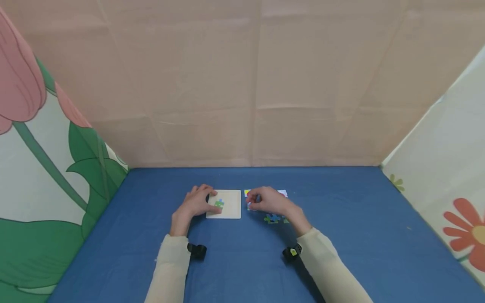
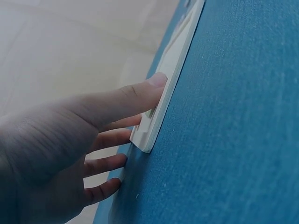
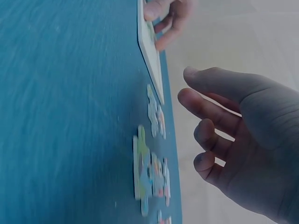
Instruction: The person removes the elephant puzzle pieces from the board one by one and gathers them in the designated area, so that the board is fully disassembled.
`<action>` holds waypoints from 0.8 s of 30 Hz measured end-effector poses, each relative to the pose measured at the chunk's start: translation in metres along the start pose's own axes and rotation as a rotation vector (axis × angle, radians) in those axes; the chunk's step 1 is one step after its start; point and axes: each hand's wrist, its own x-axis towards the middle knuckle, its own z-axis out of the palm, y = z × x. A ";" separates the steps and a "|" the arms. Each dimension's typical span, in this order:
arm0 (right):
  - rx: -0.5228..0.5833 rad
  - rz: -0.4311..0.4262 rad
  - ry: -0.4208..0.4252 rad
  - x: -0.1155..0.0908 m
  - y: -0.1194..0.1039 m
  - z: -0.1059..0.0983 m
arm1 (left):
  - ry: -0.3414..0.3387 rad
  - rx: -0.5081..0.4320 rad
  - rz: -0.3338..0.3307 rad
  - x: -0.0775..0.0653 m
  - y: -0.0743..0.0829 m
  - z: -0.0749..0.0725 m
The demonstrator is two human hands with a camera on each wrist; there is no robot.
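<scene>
A flat, pale puzzle board point(image 1: 232, 204) lies on the blue table. One green and blue jigsaw piece point(image 1: 219, 203) sits on its left part. My left hand point(image 1: 197, 201) rests at the board's left side, its thumb extended over the near edge and its other fingers spread by the corner. In the left wrist view the thumb point(image 2: 135, 96) lies fairly straight along the board. My right hand point(image 1: 270, 200) hovers above several loose jigsaw pieces point(image 1: 272, 218) right of the board. The right wrist view shows its fingers loosely bent, with nothing visible between thumb and index finger.
More jigsaw pieces point(image 3: 156, 112) lie close to the board's right edge, some partly hidden under my right hand in the head view. A beige cloth wall point(image 1: 250, 84) rises behind the table point(image 1: 242, 261). Patterned panels flank both sides.
</scene>
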 end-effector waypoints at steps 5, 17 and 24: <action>-0.029 -0.017 -0.007 0.013 -0.007 0.007 | 0.001 0.003 0.003 0.001 0.000 0.000; -0.072 -0.072 0.012 0.040 -0.020 0.023 | -0.003 0.009 0.009 0.003 -0.003 0.001; -0.086 -0.040 -0.001 0.051 -0.026 0.027 | -0.001 -0.007 0.010 0.004 -0.003 0.000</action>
